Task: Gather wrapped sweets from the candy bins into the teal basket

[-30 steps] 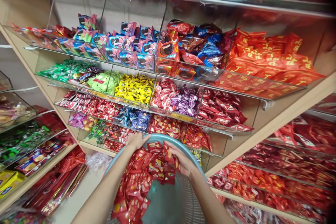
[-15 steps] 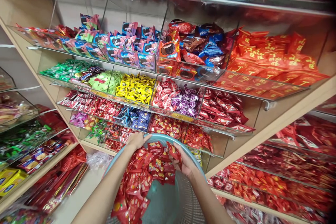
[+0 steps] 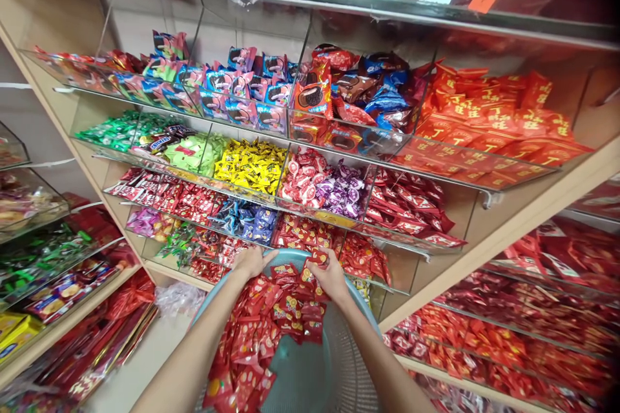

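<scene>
A teal plastic basket sits below me, its left half heaped with small red sweet packets. My left hand grips the basket's far rim, fingers curled over it. My right hand is at the far rim too, closed on a handful of the red packets, close to the clear shelf bin of matching red packets just beyond the basket.
Tiered clear acrylic bins hold sweets: yellow ones, red and purple ones, blue biscuit packs, red packets. A wooden shelf divider runs diagonally at the right, with more red goods beyond. Further bins stand at the left.
My right hand has lifted out of the basket's heap with red packets and moved forward and up to the far rim. The left hand has stayed on the rim.
</scene>
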{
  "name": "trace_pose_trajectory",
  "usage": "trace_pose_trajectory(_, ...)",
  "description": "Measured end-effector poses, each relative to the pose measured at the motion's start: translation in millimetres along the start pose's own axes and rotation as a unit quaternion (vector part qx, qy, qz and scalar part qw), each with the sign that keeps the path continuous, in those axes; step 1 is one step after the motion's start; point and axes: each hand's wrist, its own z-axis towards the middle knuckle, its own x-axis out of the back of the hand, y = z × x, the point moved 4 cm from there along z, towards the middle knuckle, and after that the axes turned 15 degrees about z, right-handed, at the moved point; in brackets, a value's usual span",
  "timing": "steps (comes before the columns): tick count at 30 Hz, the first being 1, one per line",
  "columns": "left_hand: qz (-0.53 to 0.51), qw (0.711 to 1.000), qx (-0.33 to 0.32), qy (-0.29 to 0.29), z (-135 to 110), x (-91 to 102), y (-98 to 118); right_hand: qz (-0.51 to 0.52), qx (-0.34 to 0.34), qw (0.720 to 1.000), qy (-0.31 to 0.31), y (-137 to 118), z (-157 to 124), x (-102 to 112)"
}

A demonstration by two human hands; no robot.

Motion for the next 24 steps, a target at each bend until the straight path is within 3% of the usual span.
trace_pose_trajectory(7,-0.001,1.000,0.005,-0.009,0,-0.9,-1,-0.123,0.054,0.991,-0.024,-7,-10,-7)
trace_pose_trajectory(12,0.004,1.000,-0.001,-0.010,-1,0.1,0,-0.162,0.085,0.983,0.004,-11,-10,-5)
trace_pose_trajectory(19,0.003,1.000,0.000,-0.006,-1,-1.2,-1,-0.151,0.055,0.985,0.069,-20,-2,13)
trace_pose_trajectory(22,0.002,1.000,0.000,-0.004,-1,-1.6,-1,-0.078,0.060,0.990,0.105,-28,-1,23)
trace_pose_trajectory(24,0.001,1.000,0.003,-0.004,-1,-1.6,-2,0.008,0.023,0.996,0.089,-28,-6,22)
